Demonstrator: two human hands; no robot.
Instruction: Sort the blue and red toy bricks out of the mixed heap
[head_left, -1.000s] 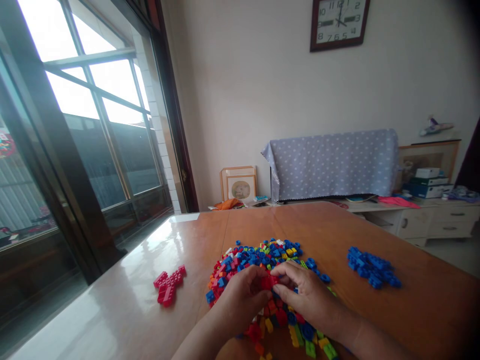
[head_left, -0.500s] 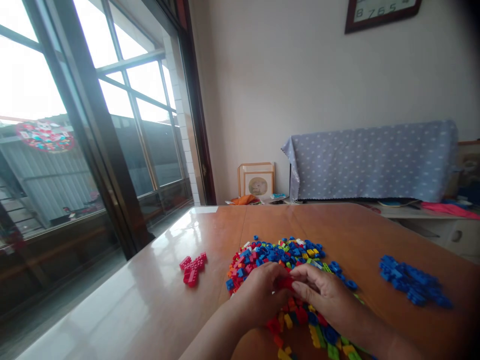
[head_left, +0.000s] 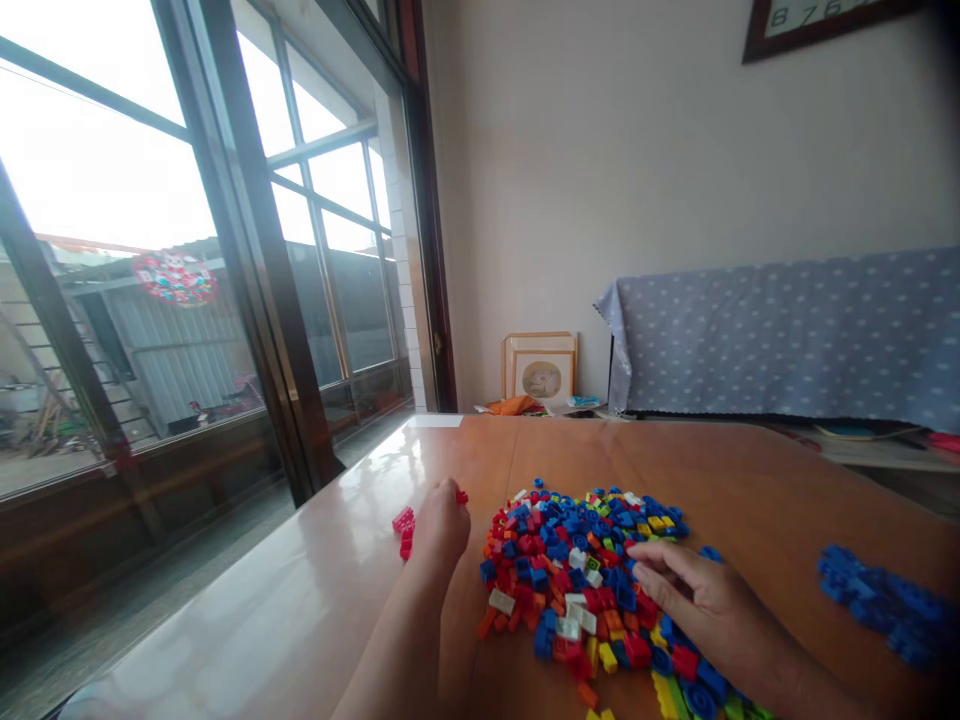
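A mixed pile of small plastic bricks (head_left: 581, 565), red, blue, yellow, green and white, lies on the wooden table (head_left: 750, 480). My left hand (head_left: 441, 528) reaches over to a small group of red bricks (head_left: 405, 530) left of the pile, with its fingers curled down and hidden behind the knuckles, partly covering the group. My right hand (head_left: 697, 598) rests on the right side of the pile, fingers stretched out flat across the bricks.
A separate heap of blue bricks (head_left: 885, 600) lies at the table's right. A large window (head_left: 187, 250) runs along the left. Behind the table stand a polka-dot covered piece of furniture (head_left: 787, 330) and a framed picture (head_left: 541, 372) against the wall.
My hands have come apart from the middle of the pile. The left hand moved left to the red bricks; the right hand stayed on the pile and opened. The view swung left.
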